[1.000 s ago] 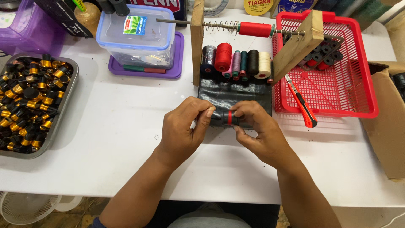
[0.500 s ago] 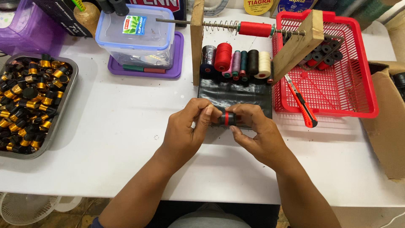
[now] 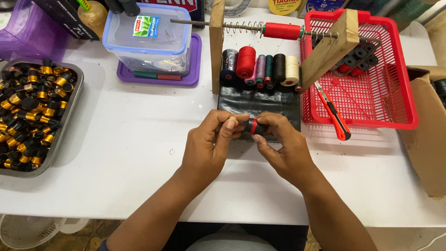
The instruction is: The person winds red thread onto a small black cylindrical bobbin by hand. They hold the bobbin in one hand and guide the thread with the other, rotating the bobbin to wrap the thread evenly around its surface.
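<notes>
My left hand (image 3: pixel 209 144) and my right hand (image 3: pixel 283 146) meet over the table's middle, both pinching a small black cylinder with a red band (image 3: pixel 253 126). The cylinder sits between my fingertips, just above a black mat (image 3: pixel 278 103). Behind the mat stand several thread spools (image 3: pixel 260 67) in black, red, mauve, teal and cream. A wooden frame (image 3: pixel 216 44) holds a metal rod with a spring and a red thread spool (image 3: pixel 281 31) on it.
A metal tray (image 3: pixel 69 118) full of black and gold cylinders lies at the left. A clear lidded box (image 3: pixel 148 39) sits on a purple lid. A red basket (image 3: pixel 399 93) with black and red pieces stands at the right, with an orange cutter (image 3: pixel 332 111) beside it. A cardboard box (image 3: pixel 425 125) is at the far right.
Both hands have shifted slightly up and turned the banded cylinder between the fingers. My left thumb now lies over its left end.
</notes>
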